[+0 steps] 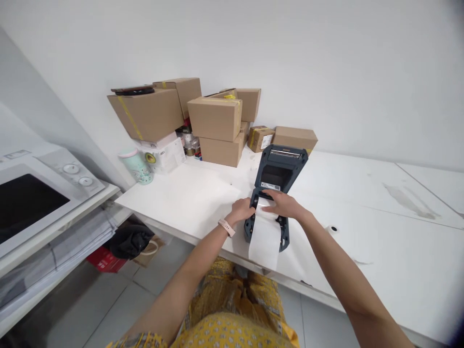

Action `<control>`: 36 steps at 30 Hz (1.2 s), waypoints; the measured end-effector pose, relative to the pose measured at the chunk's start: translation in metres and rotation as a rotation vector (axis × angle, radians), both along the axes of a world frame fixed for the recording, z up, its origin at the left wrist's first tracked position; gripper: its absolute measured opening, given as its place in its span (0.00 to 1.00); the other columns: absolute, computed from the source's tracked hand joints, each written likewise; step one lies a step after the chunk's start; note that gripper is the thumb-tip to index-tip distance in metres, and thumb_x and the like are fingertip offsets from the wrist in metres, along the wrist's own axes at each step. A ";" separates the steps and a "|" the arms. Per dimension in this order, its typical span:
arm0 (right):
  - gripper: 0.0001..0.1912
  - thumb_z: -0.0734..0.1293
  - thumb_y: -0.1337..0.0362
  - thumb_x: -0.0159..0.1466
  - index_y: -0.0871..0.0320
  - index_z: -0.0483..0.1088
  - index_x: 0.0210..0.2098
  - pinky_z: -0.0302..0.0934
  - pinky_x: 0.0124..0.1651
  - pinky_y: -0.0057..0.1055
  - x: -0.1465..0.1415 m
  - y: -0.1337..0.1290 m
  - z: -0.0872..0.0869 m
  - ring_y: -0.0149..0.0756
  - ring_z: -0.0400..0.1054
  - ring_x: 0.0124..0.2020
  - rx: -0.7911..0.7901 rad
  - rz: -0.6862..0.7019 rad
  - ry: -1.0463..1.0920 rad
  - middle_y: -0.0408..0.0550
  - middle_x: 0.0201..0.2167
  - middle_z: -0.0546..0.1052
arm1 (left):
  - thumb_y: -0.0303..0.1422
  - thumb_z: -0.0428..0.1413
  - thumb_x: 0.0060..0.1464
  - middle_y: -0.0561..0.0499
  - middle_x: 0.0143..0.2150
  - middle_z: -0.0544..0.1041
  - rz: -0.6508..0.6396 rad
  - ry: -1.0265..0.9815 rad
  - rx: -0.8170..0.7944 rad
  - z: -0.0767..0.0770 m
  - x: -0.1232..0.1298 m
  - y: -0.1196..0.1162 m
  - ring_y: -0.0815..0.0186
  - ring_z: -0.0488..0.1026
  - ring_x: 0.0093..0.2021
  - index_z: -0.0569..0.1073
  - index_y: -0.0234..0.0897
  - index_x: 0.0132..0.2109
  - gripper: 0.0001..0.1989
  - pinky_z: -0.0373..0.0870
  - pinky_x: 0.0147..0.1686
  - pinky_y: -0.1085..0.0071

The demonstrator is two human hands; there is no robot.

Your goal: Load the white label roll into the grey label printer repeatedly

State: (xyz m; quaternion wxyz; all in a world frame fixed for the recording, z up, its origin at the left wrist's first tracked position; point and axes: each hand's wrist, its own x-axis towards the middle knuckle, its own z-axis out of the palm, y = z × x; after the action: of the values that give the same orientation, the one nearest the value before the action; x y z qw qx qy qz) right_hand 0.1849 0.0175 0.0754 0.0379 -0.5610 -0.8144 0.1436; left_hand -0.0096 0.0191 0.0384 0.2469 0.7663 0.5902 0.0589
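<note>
A dark blue label printer (282,166) stands on the white table with its lid raised. Inside it lies a white paper roll (266,208), and a strip of paper (264,241) hangs out over the table's front edge. My left hand (242,210) is closed at the printer's left rim, its fingertips partly hidden. Over the roll, my right hand (282,204) has its thumb and fingers spread, touching the roll's right part and the printer near the hinge.
Cardboard boxes (215,118) are stacked at the back left, with a mint tumbler (139,169) beside them. A microwave (39,188) stands on a shelf at far left. Right of the printer lies a small white roll (332,229). The white table (362,193) extends right.
</note>
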 end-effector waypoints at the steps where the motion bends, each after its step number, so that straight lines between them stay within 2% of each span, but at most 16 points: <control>1: 0.41 0.70 0.50 0.57 0.54 0.57 0.66 0.62 0.59 0.44 -0.003 0.005 -0.006 0.53 0.65 0.61 -0.066 0.008 -0.054 0.56 0.63 0.69 | 0.33 0.49 0.54 0.40 0.50 0.79 -0.016 0.022 0.009 0.001 0.001 0.000 0.51 0.76 0.52 0.73 0.36 0.50 0.17 0.71 0.45 0.64; 5: 0.49 0.75 0.57 0.46 0.59 0.60 0.65 0.60 0.59 0.51 -0.013 0.023 -0.019 0.62 0.68 0.57 -0.162 0.044 -0.129 0.62 0.57 0.74 | 0.33 0.50 0.53 0.40 0.50 0.79 -0.028 0.041 0.009 0.004 0.001 -0.001 0.52 0.76 0.52 0.73 0.36 0.48 0.16 0.71 0.45 0.64; 7: 0.49 0.75 0.60 0.45 0.61 0.60 0.64 0.60 0.59 0.51 -0.014 0.026 -0.015 0.62 0.69 0.56 -0.181 0.065 -0.136 0.63 0.56 0.74 | 0.33 0.50 0.53 0.40 0.50 0.79 -0.025 0.044 0.014 0.004 0.001 -0.002 0.52 0.76 0.52 0.73 0.36 0.48 0.16 0.72 0.45 0.64; 9: 0.50 0.74 0.60 0.45 0.60 0.58 0.65 0.62 0.59 0.46 -0.008 0.022 -0.005 0.57 0.68 0.57 -0.202 0.099 -0.080 0.60 0.59 0.72 | 0.33 0.49 0.53 0.40 0.51 0.79 -0.030 0.038 0.023 0.004 -0.001 -0.003 0.52 0.76 0.52 0.72 0.37 0.49 0.17 0.72 0.45 0.64; 11: 0.49 0.74 0.59 0.47 0.56 0.57 0.66 0.64 0.58 0.40 0.006 0.012 0.010 0.52 0.67 0.59 -0.228 0.161 0.090 0.55 0.62 0.69 | 0.34 0.49 0.54 0.41 0.51 0.79 -0.041 0.026 0.034 0.004 -0.002 -0.004 0.52 0.76 0.52 0.72 0.37 0.50 0.17 0.71 0.45 0.64; 14: 0.46 0.74 0.57 0.49 0.53 0.58 0.65 0.65 0.58 0.39 0.038 -0.013 0.034 0.50 0.66 0.60 -0.231 0.220 0.421 0.51 0.62 0.69 | 0.34 0.49 0.55 0.40 0.51 0.79 -0.042 0.014 0.036 0.003 -0.002 -0.004 0.51 0.76 0.52 0.72 0.37 0.50 0.17 0.71 0.45 0.63; 17: 0.42 0.75 0.56 0.49 0.52 0.61 0.62 0.67 0.56 0.41 0.072 -0.041 0.040 0.51 0.68 0.58 -0.158 0.083 0.647 0.52 0.58 0.72 | 0.34 0.49 0.55 0.39 0.50 0.79 -0.028 0.003 0.035 0.002 -0.002 -0.004 0.51 0.76 0.52 0.72 0.37 0.49 0.16 0.71 0.46 0.62; 19: 0.41 0.76 0.57 0.49 0.51 0.62 0.60 0.69 0.54 0.42 0.088 -0.055 0.027 0.51 0.70 0.56 -0.099 -0.088 0.775 0.53 0.58 0.73 | 0.33 0.49 0.55 0.40 0.50 0.79 -0.020 -0.002 0.030 0.001 -0.002 -0.003 0.51 0.76 0.52 0.72 0.37 0.49 0.16 0.71 0.46 0.63; 21: 0.41 0.76 0.58 0.48 0.51 0.61 0.59 0.70 0.52 0.42 0.098 -0.062 0.005 0.51 0.70 0.55 -0.009 -0.273 0.875 0.54 0.57 0.73 | 0.33 0.49 0.56 0.40 0.50 0.79 -0.012 -0.002 0.021 0.001 -0.002 -0.003 0.51 0.76 0.52 0.72 0.38 0.50 0.16 0.71 0.46 0.63; 24: 0.41 0.75 0.58 0.46 0.54 0.62 0.57 0.70 0.51 0.42 0.103 -0.060 -0.032 0.50 0.71 0.54 0.143 -0.511 0.943 0.56 0.54 0.74 | 0.33 0.49 0.56 0.41 0.50 0.79 -0.008 0.005 0.021 0.001 -0.001 -0.002 0.52 0.76 0.52 0.72 0.38 0.49 0.16 0.70 0.46 0.63; 26: 0.41 0.75 0.57 0.46 0.55 0.61 0.57 0.70 0.50 0.43 0.103 -0.053 -0.052 0.50 0.72 0.51 0.164 -0.600 0.919 0.57 0.51 0.75 | 0.33 0.49 0.55 0.41 0.49 0.79 -0.012 0.007 0.023 0.000 -0.001 -0.002 0.52 0.76 0.51 0.72 0.38 0.49 0.15 0.70 0.45 0.64; 29: 0.42 0.75 0.59 0.45 0.57 0.61 0.57 0.70 0.49 0.45 0.104 -0.039 -0.073 0.50 0.72 0.49 0.118 -0.626 0.804 0.56 0.48 0.75 | 0.33 0.49 0.54 0.42 0.48 0.80 -0.017 0.006 0.031 -0.001 -0.001 -0.001 0.53 0.77 0.49 0.72 0.38 0.48 0.15 0.71 0.43 0.64; 32: 0.42 0.74 0.59 0.45 0.59 0.60 0.58 0.69 0.48 0.45 0.104 -0.028 -0.084 0.50 0.72 0.49 0.093 -0.602 0.710 0.56 0.48 0.75 | 0.32 0.49 0.54 0.41 0.48 0.80 -0.017 0.004 0.038 -0.002 -0.001 -0.001 0.52 0.77 0.49 0.72 0.37 0.47 0.15 0.71 0.42 0.64; 34: 0.42 0.75 0.58 0.45 0.60 0.62 0.58 0.70 0.47 0.45 0.107 -0.026 -0.082 0.50 0.72 0.48 0.074 -0.577 0.691 0.57 0.48 0.76 | 0.32 0.49 0.54 0.42 0.48 0.80 -0.012 0.005 0.037 -0.003 -0.001 -0.001 0.53 0.77 0.49 0.72 0.37 0.47 0.15 0.71 0.43 0.65; 36: 0.43 0.76 0.58 0.42 0.59 0.65 0.57 0.70 0.49 0.47 0.117 -0.030 -0.071 0.53 0.72 0.51 0.046 -0.533 0.683 0.58 0.51 0.76 | 0.32 0.49 0.54 0.42 0.48 0.80 -0.009 0.008 0.034 -0.003 -0.001 -0.001 0.53 0.77 0.49 0.72 0.38 0.48 0.15 0.71 0.43 0.65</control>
State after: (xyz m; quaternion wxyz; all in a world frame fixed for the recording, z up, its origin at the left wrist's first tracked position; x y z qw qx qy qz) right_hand 0.3021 -0.0126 0.0040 0.3535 -0.6710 -0.5845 0.2883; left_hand -0.0103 0.0182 0.0350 0.2320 0.7732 0.5867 0.0648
